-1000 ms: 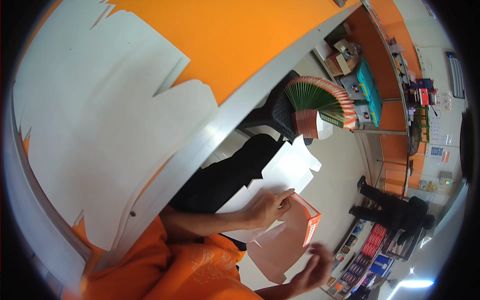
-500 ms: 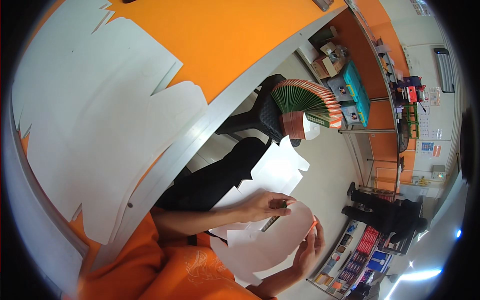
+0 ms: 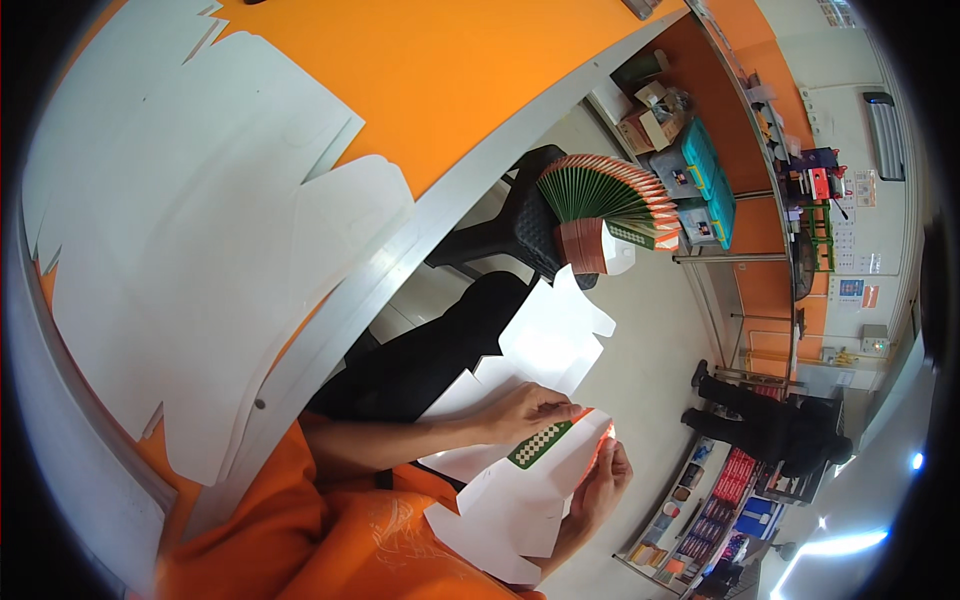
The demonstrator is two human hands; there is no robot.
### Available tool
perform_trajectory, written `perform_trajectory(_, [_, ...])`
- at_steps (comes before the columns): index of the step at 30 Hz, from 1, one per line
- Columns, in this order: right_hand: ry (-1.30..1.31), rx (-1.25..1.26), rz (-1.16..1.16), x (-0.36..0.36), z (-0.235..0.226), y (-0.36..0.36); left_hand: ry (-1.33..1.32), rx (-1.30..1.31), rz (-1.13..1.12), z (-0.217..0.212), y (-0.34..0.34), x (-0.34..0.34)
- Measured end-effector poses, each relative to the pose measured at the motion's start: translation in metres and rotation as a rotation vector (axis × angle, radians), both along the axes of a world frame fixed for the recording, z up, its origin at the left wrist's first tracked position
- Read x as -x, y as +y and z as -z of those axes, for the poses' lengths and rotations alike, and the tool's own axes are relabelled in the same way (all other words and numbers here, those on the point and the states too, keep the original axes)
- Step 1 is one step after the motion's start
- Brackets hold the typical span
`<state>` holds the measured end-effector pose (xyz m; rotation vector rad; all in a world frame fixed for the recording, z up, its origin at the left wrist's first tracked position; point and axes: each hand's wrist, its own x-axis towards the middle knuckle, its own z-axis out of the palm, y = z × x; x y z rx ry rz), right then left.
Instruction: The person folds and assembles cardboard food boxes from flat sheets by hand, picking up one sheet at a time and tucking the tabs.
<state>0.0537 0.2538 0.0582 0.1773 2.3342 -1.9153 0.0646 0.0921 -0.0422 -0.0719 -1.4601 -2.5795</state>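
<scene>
A white die-cut carton blank (image 3: 520, 500) is bent over between my two hands, with green-and-white checkered and orange print showing on its folded part. My left hand (image 3: 537, 410) pinches its upper edge, fingertips at the orange print. On the opposite edge, my right hand (image 3: 602, 482) grips the blank with fingers and thumb closed. Across my lap, underneath, lies another flat white carton blank (image 3: 548, 335); the held one and my left forearm hide part of it.
White blanks (image 3: 200, 220) are piled on the orange table (image 3: 430, 90) at left. A black stool (image 3: 525, 215) bears a fanned row of green and orange folded cartons (image 3: 600, 195). Bins with teal lids (image 3: 700, 165) stand beyond. A person in dark clothes (image 3: 790, 430) is at far right.
The held blank has been folded over, so its checkered and orange print now shows between my hands. My left hand's fingers have closed on its edge; my right hand has moved slightly left.
</scene>
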Motion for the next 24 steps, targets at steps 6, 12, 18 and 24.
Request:
perform_trajectory(6, [-0.042, -0.007, 0.013, -0.008, -0.002, -0.018, -0.077, 0.286, -0.086, -0.019, -0.012, -0.008])
perform_trajectory(12, [0.234, -0.482, 0.082, -0.011, 0.013, -0.042, -0.097, 0.346, -0.092, -0.02, -0.017, -0.009])
perform_trajectory(18, [0.364, -0.746, 0.067, -0.01, 0.014, -0.046, -0.178, 0.316, -0.031, -0.02, -0.02, -0.01])
perform_trajectory(24, [0.441, -0.713, 0.162, -0.002, 0.008, -0.039, 0.072, 0.357, -0.037, -0.005, 0.006, -0.01])
